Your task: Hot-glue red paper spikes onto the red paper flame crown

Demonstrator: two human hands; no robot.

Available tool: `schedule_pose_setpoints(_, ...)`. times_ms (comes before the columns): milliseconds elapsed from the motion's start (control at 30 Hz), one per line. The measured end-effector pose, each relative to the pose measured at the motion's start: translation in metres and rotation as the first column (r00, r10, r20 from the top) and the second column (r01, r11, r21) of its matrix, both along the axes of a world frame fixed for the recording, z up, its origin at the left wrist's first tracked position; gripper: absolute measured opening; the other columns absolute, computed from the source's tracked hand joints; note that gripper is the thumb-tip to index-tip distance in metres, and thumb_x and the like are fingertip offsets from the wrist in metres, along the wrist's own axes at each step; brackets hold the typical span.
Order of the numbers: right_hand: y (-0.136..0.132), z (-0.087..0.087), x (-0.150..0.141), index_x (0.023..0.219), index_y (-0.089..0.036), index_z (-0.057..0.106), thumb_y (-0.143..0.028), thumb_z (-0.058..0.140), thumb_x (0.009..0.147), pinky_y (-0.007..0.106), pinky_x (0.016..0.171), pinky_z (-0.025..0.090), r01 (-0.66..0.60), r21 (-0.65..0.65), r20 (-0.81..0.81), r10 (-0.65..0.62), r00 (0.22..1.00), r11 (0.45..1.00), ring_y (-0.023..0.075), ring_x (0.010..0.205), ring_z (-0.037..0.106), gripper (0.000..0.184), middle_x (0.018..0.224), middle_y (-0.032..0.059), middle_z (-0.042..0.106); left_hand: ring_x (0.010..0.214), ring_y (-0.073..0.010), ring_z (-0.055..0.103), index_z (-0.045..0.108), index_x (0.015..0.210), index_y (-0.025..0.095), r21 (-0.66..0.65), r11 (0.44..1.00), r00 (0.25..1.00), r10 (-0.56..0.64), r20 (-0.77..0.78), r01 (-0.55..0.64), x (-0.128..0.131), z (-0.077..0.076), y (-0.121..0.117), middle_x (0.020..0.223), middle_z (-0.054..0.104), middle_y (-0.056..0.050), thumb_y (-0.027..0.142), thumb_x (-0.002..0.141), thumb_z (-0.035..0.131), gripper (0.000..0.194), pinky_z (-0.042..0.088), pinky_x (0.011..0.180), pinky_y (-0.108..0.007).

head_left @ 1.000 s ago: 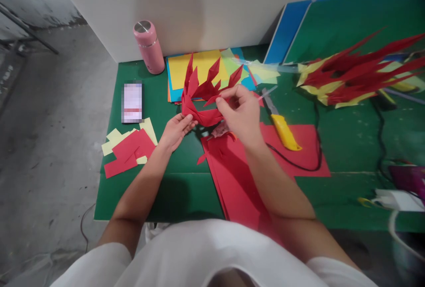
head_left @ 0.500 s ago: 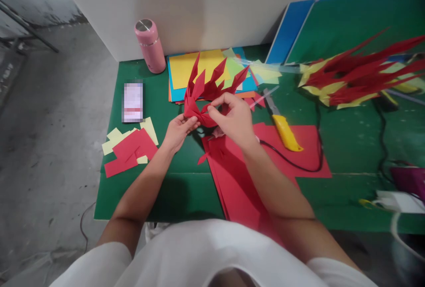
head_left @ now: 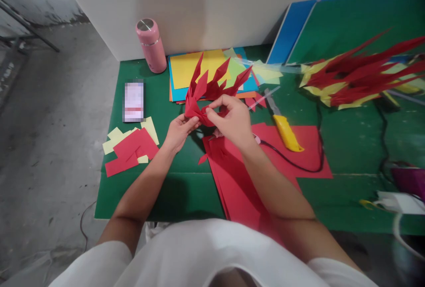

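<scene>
A red paper piece [head_left: 207, 90] with several pointed spikes is held up over the green table [head_left: 166, 189]. My left hand [head_left: 179, 129] pinches its lower left edge. My right hand [head_left: 232, 118] grips its lower middle, fingers curled around the paper. Red sheets [head_left: 239, 176] lie on the table under my right forearm.
A pink bottle [head_left: 151, 45] and a phone [head_left: 133, 101] sit at the back left. Coloured sheets [head_left: 186, 70] lie behind the hands. Red and yellow scraps [head_left: 131, 147] are at the left, a yellow knife [head_left: 285, 132] and black cable [head_left: 299, 163] at the right, spiky paper shapes [head_left: 358, 79] far right.
My right hand has slid leftward along the red paper piece toward my left hand. The piece has tilted slightly; the left hand stays on it.
</scene>
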State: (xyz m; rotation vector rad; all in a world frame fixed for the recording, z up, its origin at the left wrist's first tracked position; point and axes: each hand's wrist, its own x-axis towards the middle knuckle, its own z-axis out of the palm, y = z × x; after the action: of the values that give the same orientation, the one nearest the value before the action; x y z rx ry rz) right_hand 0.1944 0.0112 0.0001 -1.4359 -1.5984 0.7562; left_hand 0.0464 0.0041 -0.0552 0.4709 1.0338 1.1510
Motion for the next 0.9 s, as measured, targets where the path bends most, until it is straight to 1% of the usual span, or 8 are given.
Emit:
schedule_pose_setpoints(167, 0.0003, -0.0003, -0.0003, 0.069, -0.025, 0.056, -0.029, 0.067, 0.078, 0.035, 0.062, 0.050, -0.001, 0.002, -0.011, 0.001, 1.000, 1.000, 0.0224, 0.078, 0.064, 0.016, 0.075, 0.0028, 0.065, 0.065, -0.0072, 0.065, 0.070, 0.079, 0.016, -0.029, 1.000, 1.000, -0.001, 0.002, 0.001, 0.0015, 0.0037, -0.0006, 0.073, 0.072, 0.003, 0.019, 0.066, 0.089, 0.024, 0.051, 0.072, -0.022)
schedule_pose_setpoints(433, 0.0013, -0.0007, -0.0005, 0.067, -0.025, 0.056, -0.028, 0.067, 0.077, 0.036, 0.063, 0.052, -0.010, -0.001, -0.016, 0.010, 1.000, 1.000, 0.0231, 0.078, 0.065, 0.015, 0.074, 0.0029, 0.066, 0.067, -0.0077, 0.065, 0.070, 0.081, 0.016, -0.034, 0.999, 1.000, 0.006, 0.009, -0.006, 0.0026, 0.0050, -0.0016, 0.076, 0.072, 0.002, 0.018, 0.067, 0.088, 0.022, 0.051, 0.074, -0.022)
schedule_pose_setpoints(567, 0.0000, 0.0014, -0.0004, 0.067, -0.024, 0.055, -0.026, 0.067, 0.077, 0.035, 0.064, 0.052, -0.029, -0.007, -0.054, 0.028, 0.998, 1.000, 0.0224, 0.079, 0.065, 0.016, 0.075, 0.0027, 0.066, 0.066, -0.0072, 0.064, 0.070, 0.081, 0.015, -0.028, 1.000, 1.000, 0.008, 0.020, -0.008, 0.0035, 0.0057, -0.0025, 0.075, 0.072, 0.002, 0.018, 0.068, 0.088, 0.022, 0.050, 0.073, -0.023)
schedule_pose_setpoints(767, -0.0026, 0.0045, -0.0013, 0.068, -0.024, 0.056, -0.027, 0.066, 0.077, 0.033, 0.060, 0.051, -0.028, -0.033, -0.071, 0.026, 0.997, 0.999, 0.0210, 0.076, 0.065, 0.013, 0.075, 0.0025, 0.066, 0.063, -0.0063, 0.063, 0.069, 0.080, 0.016, -0.018, 1.000, 1.000, 0.006, 0.021, -0.005, 0.0048, 0.0049, -0.0028, 0.072, 0.070, 0.003, 0.019, 0.070, 0.086, 0.020, 0.048, 0.069, -0.021)
schedule_pose_setpoints(900, -0.0029, 0.0046, -0.0017, 0.069, -0.024, 0.057, -0.027, 0.065, 0.077, 0.032, 0.059, 0.051, -0.030, -0.037, -0.083, 0.027, 0.996, 0.999, 0.0208, 0.076, 0.065, 0.012, 0.076, 0.0028, 0.067, 0.064, -0.0062, 0.062, 0.069, 0.079, 0.016, -0.020, 1.000, 0.999, 0.016, 0.032, -0.015, 0.0049, 0.0040, -0.0026, 0.073, 0.070, 0.003, 0.017, 0.074, 0.084, 0.016, 0.048, 0.069, -0.021)
